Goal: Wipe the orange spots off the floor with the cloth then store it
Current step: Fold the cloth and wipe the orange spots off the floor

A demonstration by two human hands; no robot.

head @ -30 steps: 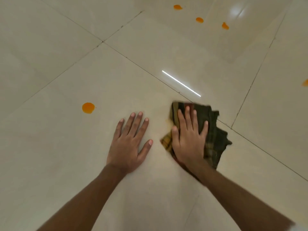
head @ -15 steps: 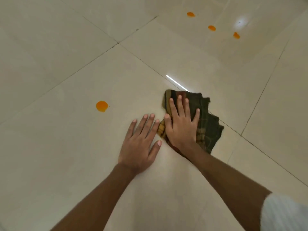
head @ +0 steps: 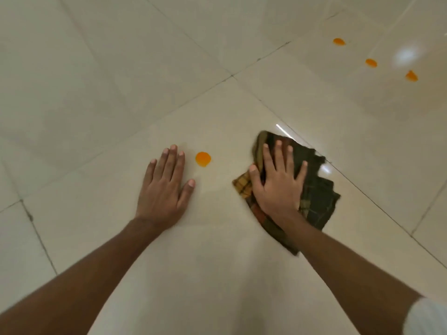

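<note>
Cream glossy floor tiles [head: 96, 81], dark grout lines, four orange spots [head: 203, 159].

- An indoor room, kind unclear: glossy cream floor tiles [head: 96, 81] spread under and beyond the left hand [head: 162, 189].
- Ceiling-light glare [head: 406, 55] reflects far ahead of the right hand [head: 278, 187].

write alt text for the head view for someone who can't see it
A right hand presses a dark plaid cloth flat on a pale tiled floor, beside an orange spot. The left hand rests flat just left of that spot; three more spots lie far off at upper right.
</note>
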